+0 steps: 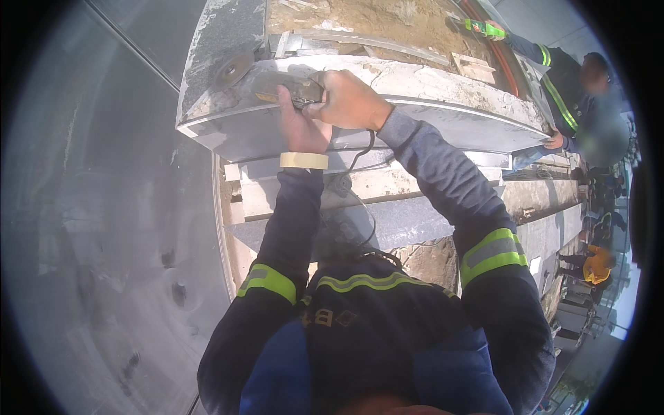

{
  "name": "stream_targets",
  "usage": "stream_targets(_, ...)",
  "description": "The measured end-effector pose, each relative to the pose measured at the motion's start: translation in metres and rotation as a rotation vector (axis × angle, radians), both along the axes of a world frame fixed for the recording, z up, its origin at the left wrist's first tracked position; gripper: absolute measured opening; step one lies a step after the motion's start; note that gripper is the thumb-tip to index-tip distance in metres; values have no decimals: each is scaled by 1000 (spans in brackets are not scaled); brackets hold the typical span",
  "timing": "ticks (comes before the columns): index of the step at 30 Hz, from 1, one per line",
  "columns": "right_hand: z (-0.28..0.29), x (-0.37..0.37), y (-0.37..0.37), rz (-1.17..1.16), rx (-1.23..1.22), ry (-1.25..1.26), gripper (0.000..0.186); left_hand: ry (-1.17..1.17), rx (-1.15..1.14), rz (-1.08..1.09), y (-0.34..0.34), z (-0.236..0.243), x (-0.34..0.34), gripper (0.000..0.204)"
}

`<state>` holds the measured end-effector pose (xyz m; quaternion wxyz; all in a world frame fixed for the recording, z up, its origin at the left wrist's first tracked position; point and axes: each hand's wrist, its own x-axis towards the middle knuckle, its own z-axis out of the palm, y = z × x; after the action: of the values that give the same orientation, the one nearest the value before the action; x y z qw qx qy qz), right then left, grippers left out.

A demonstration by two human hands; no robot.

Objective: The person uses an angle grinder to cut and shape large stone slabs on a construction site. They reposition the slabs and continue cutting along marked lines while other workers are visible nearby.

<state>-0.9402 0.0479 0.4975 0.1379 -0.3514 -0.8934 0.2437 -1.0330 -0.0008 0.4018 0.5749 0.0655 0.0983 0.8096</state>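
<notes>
Both my hands are together over the near edge of a grey stone slab ledge (408,111). My right hand (353,100) is closed round a dark hand tool (299,88) with a yellowish strip; its exact kind is unclear. Against the tool's near side is my left hand (304,128), thumb up and its other fingers largely hidden. A black cord (360,153) hangs below my right wrist. Round my left wrist sits a roll of pale yellow tape (304,160). Left of the tool, a worn round disc (234,71) lies on the slab.
Sandy fill (387,24) and a wooden offcut (474,68) lie behind the ledge, near orange pipes (501,59). At the right, a co-worker (567,90) holds a green tool (484,29). Stone steps (401,218) are below; smooth grey paving (117,242) spreads left.
</notes>
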Motion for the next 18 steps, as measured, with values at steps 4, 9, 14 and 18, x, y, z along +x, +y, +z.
stream_targets(4, 10, 60, 13, -173, -52, -80, 38, -231, -9, -343, 15, 6, 58, 72)
stream_targets(9, 39, 126, 22, -242, -224, -14, 43, -261, 18, -516, 47, -1, 131, 83)
stream_targets(14, 50, 174, 27, -377, -202, -141, 45, -372, -30, -630, 59, 9, 185, 67)
stream_targets(18, 47, 214, 26, -469, -226, -145, 42, -287, -21, -596, 60, 16, 224, 65)
